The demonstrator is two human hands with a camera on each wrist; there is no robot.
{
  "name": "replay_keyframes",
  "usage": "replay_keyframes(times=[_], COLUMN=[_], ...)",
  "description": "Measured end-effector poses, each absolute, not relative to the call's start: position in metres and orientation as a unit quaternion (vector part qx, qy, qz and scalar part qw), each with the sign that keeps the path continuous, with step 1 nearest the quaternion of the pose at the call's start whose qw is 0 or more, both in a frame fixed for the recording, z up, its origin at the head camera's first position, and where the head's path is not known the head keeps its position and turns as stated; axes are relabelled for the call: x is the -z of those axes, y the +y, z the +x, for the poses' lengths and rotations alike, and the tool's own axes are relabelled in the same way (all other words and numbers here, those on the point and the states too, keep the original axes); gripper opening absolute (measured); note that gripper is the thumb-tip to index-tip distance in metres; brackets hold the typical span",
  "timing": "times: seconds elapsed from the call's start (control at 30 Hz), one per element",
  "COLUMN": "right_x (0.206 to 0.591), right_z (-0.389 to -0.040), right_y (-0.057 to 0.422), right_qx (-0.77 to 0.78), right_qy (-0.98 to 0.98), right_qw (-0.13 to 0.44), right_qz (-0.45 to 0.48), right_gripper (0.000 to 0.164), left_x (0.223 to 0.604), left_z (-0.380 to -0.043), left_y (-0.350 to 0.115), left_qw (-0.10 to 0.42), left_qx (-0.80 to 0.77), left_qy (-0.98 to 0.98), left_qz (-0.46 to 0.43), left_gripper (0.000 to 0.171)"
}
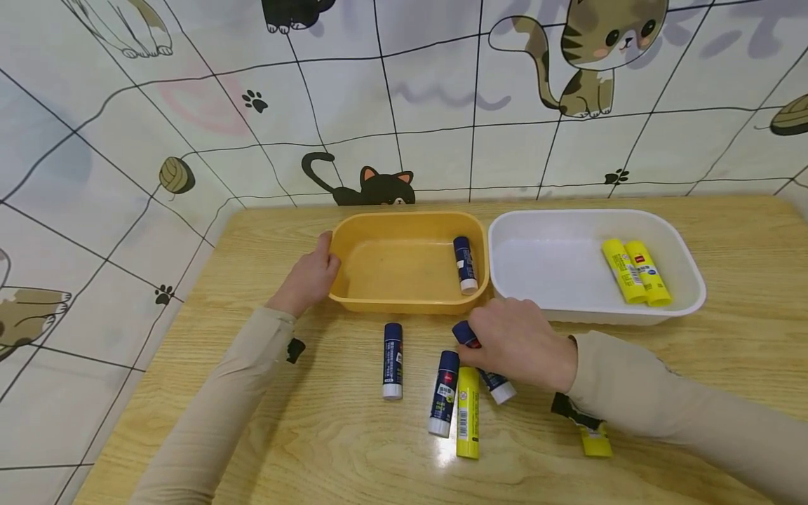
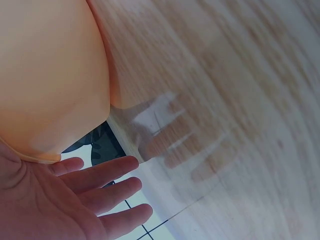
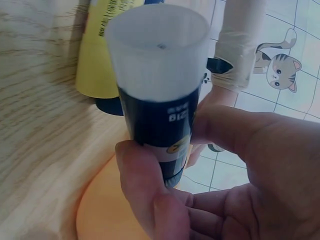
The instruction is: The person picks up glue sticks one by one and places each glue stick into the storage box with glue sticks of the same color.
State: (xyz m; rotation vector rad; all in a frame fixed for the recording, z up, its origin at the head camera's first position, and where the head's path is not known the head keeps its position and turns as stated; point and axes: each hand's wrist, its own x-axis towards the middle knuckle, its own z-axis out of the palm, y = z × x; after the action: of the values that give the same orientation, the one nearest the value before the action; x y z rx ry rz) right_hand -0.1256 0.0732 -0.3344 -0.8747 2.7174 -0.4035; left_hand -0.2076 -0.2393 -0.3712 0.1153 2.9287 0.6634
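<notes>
My right hand (image 1: 520, 344) grips a dark blue glue stick (image 3: 157, 115) with a white base, tilted just over the table. The thumb and fingers wrap its blue part. My left hand (image 1: 309, 277) holds the left rim of a yellow-orange basin (image 1: 404, 306); in the left wrist view its other fingers (image 2: 110, 192) stretch out below the rim, while the thumb is hidden. One blue glue stick (image 1: 463, 265) lies inside this basin. Near the right hand are another blue glue stick (image 1: 444, 393) and a yellow glue stick (image 1: 468, 414), side by side. A further blue glue stick (image 1: 393, 361) lies to their left.
A white basin (image 1: 600, 315) stands against the yellow-orange one, with two yellow glue sticks (image 1: 634, 273) inside. Another yellow glue stick (image 1: 595, 442) is partly hidden beneath the right forearm. Behind the table (image 1: 315, 435) rises a wall (image 1: 435, 98) with cat drawings.
</notes>
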Motion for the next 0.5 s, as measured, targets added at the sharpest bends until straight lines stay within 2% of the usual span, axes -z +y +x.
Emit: replay_keyframes(times=[0.5], right_x=[0.317], right_z=[-0.134], right_y=[0.068], right_qx=[0.135], right_qy=[0.938], right_qw=[0.135], right_qz=[-0.29], right_gripper=[0.035], left_x=[0.371], left_z=[-0.207], left_y=[-0.24], left_qw=[0.068], left_qx=[-0.219], left_qy=[0.973], left_qz=[0.038], left_gripper=[0.051])
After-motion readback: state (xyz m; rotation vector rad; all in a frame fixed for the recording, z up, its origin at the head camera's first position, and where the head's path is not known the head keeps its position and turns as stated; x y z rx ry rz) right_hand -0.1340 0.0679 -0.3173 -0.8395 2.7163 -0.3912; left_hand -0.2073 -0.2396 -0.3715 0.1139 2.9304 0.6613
